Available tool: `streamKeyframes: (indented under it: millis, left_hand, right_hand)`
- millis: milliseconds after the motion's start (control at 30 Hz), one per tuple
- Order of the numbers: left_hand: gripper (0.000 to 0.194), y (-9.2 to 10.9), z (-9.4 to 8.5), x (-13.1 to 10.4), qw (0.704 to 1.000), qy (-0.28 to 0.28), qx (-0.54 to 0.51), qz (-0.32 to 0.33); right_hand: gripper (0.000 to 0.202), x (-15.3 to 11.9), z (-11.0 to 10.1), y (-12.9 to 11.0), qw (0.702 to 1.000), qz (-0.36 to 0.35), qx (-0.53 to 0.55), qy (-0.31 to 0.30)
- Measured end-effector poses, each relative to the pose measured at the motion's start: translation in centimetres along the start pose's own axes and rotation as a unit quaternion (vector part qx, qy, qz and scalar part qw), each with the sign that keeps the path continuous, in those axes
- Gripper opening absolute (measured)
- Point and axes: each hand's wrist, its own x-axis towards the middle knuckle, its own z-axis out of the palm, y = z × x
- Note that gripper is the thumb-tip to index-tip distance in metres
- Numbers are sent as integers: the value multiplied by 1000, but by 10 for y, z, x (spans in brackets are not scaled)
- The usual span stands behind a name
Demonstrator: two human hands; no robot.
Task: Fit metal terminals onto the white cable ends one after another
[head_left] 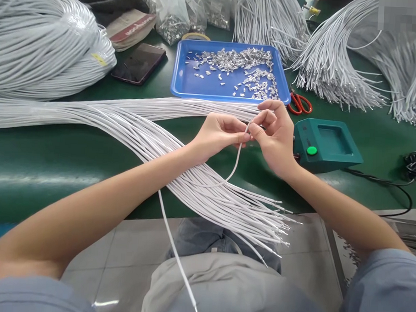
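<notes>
My left hand [222, 134] pinches one white cable [235, 162] near its end, which points upward. Close against it, my right hand [273, 133] has thumb and index finger pressed together at that same cable end; whether a small metal part sits between them is hidden by the fingers. From there the cable curves down into a bundle of white cables [206, 192] that passes under my left forearm. Their bare metal-tipped ends hang over the table edge toward my lap. Behind my hands lies a blue tray [183, 87] with many small silver metal terminals [236, 59].
A green device [327, 145] with a bright green button stands right of my right hand, its black cord [389, 182] trailing right. Red-handled scissors [300, 104] lie behind it. A phone [139, 64], a large cable coil [44, 43], bagged terminals [172, 21] and more cable bundles [336, 56] sit farther back.
</notes>
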Motion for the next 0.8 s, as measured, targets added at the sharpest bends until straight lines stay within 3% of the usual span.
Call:
streamKeyframes:
  millis: [333,500,800]
  left_hand:
    - [29,5,-3,0,997,12,-76,-29]
    - [24,7,-4,1,994,-26,-89,-64]
    - [38,6,-5,-1,992,-79,-81,-60]
  right_hand:
    - [17,0,-3,10,1000,-17,-22,13]
    - [25,1,-5,4,999,-14,-37,-8]
    - [28,1,-5,1,998,-11,-32,-52]
